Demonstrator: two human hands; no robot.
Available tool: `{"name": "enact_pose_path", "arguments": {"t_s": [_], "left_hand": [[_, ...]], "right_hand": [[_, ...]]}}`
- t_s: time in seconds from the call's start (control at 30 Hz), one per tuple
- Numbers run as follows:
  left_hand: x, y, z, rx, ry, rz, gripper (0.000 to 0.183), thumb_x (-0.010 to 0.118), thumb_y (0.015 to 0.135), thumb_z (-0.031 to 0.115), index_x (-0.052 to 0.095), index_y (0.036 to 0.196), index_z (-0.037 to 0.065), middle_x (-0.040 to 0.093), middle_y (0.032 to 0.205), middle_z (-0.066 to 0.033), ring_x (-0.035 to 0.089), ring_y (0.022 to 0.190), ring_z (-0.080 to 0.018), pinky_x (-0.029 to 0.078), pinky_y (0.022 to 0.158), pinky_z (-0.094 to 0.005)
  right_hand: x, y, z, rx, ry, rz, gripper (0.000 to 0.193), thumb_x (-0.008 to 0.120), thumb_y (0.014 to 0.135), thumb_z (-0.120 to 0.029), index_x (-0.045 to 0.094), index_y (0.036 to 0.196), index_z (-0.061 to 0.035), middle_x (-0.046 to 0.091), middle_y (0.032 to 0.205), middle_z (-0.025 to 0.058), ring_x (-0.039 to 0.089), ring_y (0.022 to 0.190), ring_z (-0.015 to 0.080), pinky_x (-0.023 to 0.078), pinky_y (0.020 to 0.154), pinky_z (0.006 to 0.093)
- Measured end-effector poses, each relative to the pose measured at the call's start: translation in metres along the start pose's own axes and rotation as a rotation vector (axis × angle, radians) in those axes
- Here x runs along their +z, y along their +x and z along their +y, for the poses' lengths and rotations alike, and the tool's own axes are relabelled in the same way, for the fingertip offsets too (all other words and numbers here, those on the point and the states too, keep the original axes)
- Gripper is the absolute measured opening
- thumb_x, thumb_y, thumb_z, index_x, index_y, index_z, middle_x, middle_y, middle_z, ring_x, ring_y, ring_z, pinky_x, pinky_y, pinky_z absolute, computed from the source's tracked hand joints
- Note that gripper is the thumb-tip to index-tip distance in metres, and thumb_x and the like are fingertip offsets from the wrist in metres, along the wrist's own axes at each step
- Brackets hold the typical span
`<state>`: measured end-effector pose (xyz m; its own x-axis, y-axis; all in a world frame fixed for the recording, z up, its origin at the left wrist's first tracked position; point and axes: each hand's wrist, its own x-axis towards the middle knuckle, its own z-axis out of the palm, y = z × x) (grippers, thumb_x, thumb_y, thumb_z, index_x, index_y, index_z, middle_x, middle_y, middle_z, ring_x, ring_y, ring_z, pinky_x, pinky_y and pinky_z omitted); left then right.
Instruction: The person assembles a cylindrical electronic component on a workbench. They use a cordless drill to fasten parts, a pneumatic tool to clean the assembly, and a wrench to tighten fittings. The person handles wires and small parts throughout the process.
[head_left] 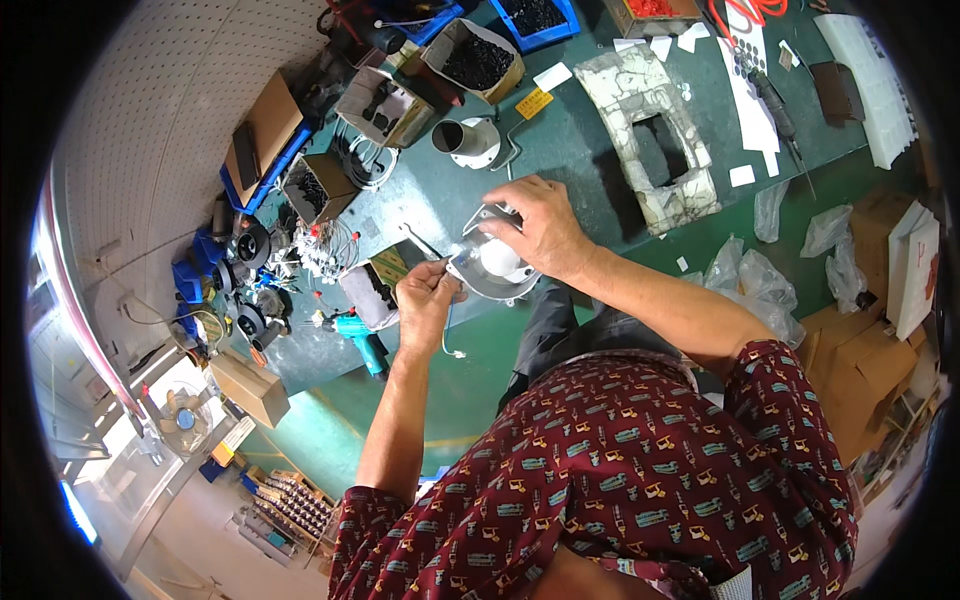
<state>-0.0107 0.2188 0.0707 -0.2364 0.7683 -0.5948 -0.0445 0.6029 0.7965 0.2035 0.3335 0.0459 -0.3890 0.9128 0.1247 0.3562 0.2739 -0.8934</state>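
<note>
A shiny silver metal housing [490, 283], round and hollow with a white part [500, 258] inside, is held in front of me at the bench's near edge. My right hand [545, 222] is closed over its far rim, thumb and fingers around a raised bracket. At the housing's left edge my left hand [425, 295] is pinched shut; what lies between its fingertips is hidden. Just below those fingers hangs a thin grey cable [447, 330] with a white connector at its end. Farther back, a similar metal part with a tube [466, 140] stands on the bench, a cable and yellow tag beside it.
The green bench [570, 130] carries cartons of black parts [473, 62], coiled cables [365, 160] and a taped foam block with a square opening [650, 140]. A teal power drill [360, 340] lies left, a screwdriver tool [775, 110] right. Plastic bags and cardboard boxes [865, 355] are at right.
</note>
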Motion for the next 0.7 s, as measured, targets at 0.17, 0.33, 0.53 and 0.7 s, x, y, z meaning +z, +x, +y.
{"name": "enact_pose_path", "arguments": {"t_s": [0.17,0.33,0.53,0.7], "left_hand": [[0.002,0.001,0.001,0.004,0.129,0.036,0.011,0.066,0.098,0.002,0.063,0.108,-0.003,0.071,0.089,-0.0057,0.067,0.074,-0.0103,0.058,0.066,-0.0254],[0.000,0.002,0.012,-0.027,0.220,-0.004,0.010,0.065,0.100,0.003,0.063,0.107,-0.002,0.073,0.092,-0.0060,0.069,0.078,-0.0106,0.059,0.066,-0.0258],[-0.010,-0.002,0.006,-0.071,0.014,-0.061,0.011,0.065,0.101,0.005,0.063,0.110,-0.001,0.072,0.099,-0.0057,0.069,0.087,-0.0108,0.061,0.072,-0.0271],[-0.006,0.001,-0.006,-0.060,0.003,-0.021,0.013,0.061,0.101,0.003,0.059,0.113,0.001,0.071,0.100,-0.0048,0.069,0.085,-0.0103,0.061,0.071,-0.0268]], "right_hand": [[0.001,-0.002,-0.002,-0.002,0.005,-0.009,0.027,0.079,0.088,-0.029,0.070,0.108,-0.0127,0.073,0.106,0.0034,0.064,0.107,0.0267,0.039,0.094,0.0495],[0.005,-0.002,-0.005,-0.023,-0.019,0.004,0.027,0.078,0.088,-0.028,0.070,0.109,-0.0127,0.073,0.107,0.0033,0.064,0.108,0.0263,0.038,0.094,0.0494],[0.006,0.002,-0.005,-0.039,-0.034,-0.008,0.027,0.079,0.088,-0.028,0.070,0.109,-0.0129,0.073,0.107,0.0035,0.064,0.109,0.0260,0.038,0.094,0.0494],[0.004,0.002,-0.004,-0.027,0.001,-0.015,0.027,0.079,0.088,-0.027,0.070,0.109,-0.0129,0.073,0.108,0.0038,0.064,0.110,0.0257,0.038,0.095,0.0490]]}}
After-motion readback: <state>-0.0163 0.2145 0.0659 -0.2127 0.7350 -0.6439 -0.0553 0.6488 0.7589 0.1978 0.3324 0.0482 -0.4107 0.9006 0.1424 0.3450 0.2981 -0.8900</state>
